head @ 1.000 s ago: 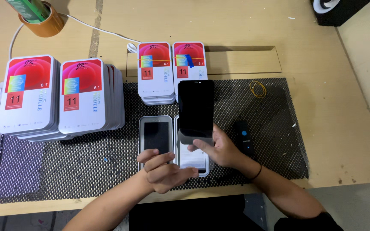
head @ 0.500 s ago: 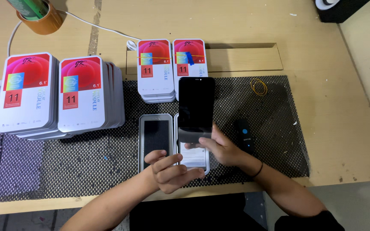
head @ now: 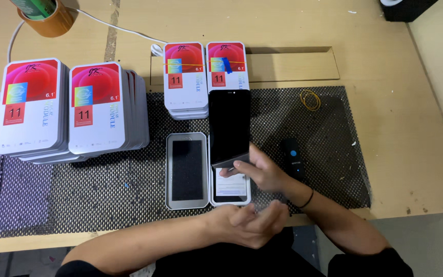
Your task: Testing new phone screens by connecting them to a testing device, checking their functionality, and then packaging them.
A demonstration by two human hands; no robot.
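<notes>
A pale wooden workbench [head: 385, 56] fills the view, scuffed and dusty, with a shallow rectangular recess [head: 293, 64] cut into it beyond the hands. Over most of the bench lies a black mesh anti-slip mat [head: 103, 179]; its right edge ends past the right hand, where bare wood runs on to the bench edge. A strip of grey floor [head: 426, 241] shows at the near right corner.

The right hand [head: 262, 172] grips the near end of a black phone screen [head: 228, 125], thumb on its face and fingers under it, lifting it tilted above an open white tray case [head: 208, 172]. The left half of the case holds a dark inset; the right half, under the screen, shows a paper slip. The left hand [head: 255, 223] hangs loose and half curled just near of the case, holding nothing.

Right of the right hand lies a small black device [head: 293, 156] with a blue button, and farther off a yellow rubber band [head: 311, 99]. Beyond the hands stand two short stacks of red-and-white boxes [head: 203, 77]; well to the left are two taller stacks [head: 67, 107]. A roll of brown tape [head: 44, 15] and a white cable [head: 108, 25] sit at the far left.
</notes>
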